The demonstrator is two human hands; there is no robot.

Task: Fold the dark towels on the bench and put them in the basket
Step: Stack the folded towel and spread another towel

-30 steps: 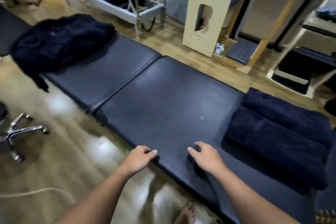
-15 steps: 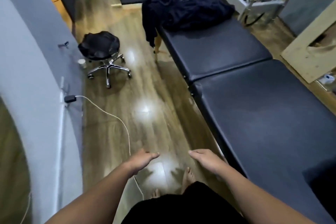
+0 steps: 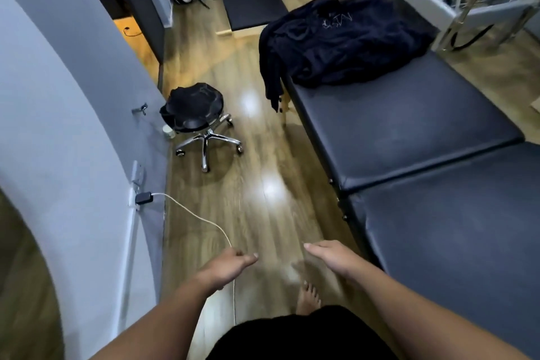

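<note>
Facing the towel heap (image 3: pixel 344 41) (unfolded) on the bench (image 3: pixel 409 126), keep your left hand (image 3: pixel 226 267) and right hand (image 3: pixel 333 257) released, holding nothing, and lift one towel.

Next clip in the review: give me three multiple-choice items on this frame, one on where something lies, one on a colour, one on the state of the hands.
1. Where does the heap of dark towels lie?
A. on the stool
B. on the far end of the bench
C. on the floor

2. What colour is the cable running from the wall plug?
A. white
B. red
C. black

3. What are the left hand and right hand doing?
A. both grip a towel
B. one holds the cable
C. both are empty over the floor

Answers: 1 B, the heap sits on the bench's far section, one corner hanging off; 2 A, it shows pale against the wood; 3 C, nothing is in either hand.
</note>
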